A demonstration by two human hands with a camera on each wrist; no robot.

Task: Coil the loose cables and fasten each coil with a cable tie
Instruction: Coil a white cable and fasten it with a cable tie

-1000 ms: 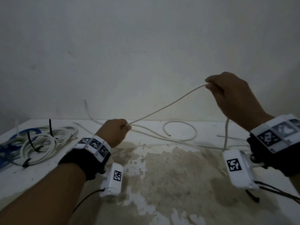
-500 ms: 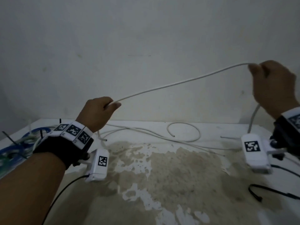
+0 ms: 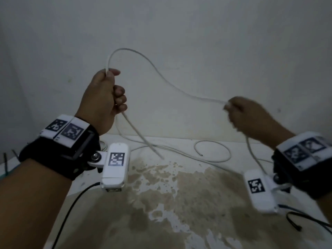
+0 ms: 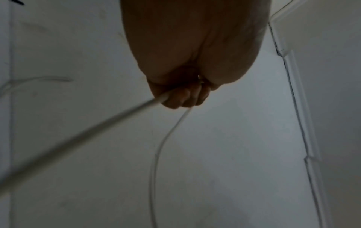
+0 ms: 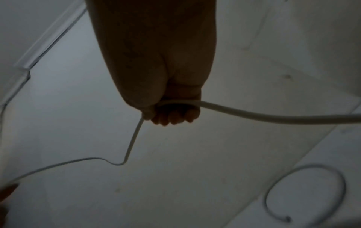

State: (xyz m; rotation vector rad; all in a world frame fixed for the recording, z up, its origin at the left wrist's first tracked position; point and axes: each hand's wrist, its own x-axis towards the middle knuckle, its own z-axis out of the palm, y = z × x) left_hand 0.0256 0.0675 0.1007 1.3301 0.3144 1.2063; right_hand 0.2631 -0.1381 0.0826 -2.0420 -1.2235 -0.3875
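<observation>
Two hands hold one thin white cable (image 3: 161, 76) up in front of a plain pale wall (image 3: 197, 33). The left hand (image 3: 102, 101) is raised at the left with its fingers curled round the cable; the smooth round cord comes out of the top of the fist, arches up and over, then sags down to the right. The right hand (image 3: 251, 119), lower and blurred, grips the same cord in a closed fist, as the right wrist view confirms (image 5: 170, 111). In the left wrist view the curled fingers (image 4: 181, 98) clamp the cable, one length running off blurred to the near left and another hanging down.

From the left fist a straight stretch drops to the bench (image 3: 179, 203), a white surface with a wide brown patch, mottled and flaking. More of the cable lies slack along the far edge, its free end curled into an open ring (image 3: 212, 151). A thin black cable tie (image 3: 294, 223) lies at the near right.

Half a second earlier the cord ran nearly taut between hands spread far apart, the right one higher. Now the left hand has risen, the right has dropped and come inward, and the span between them bows into a tall loop. The coiled cables seen at the far left before are out of view.
</observation>
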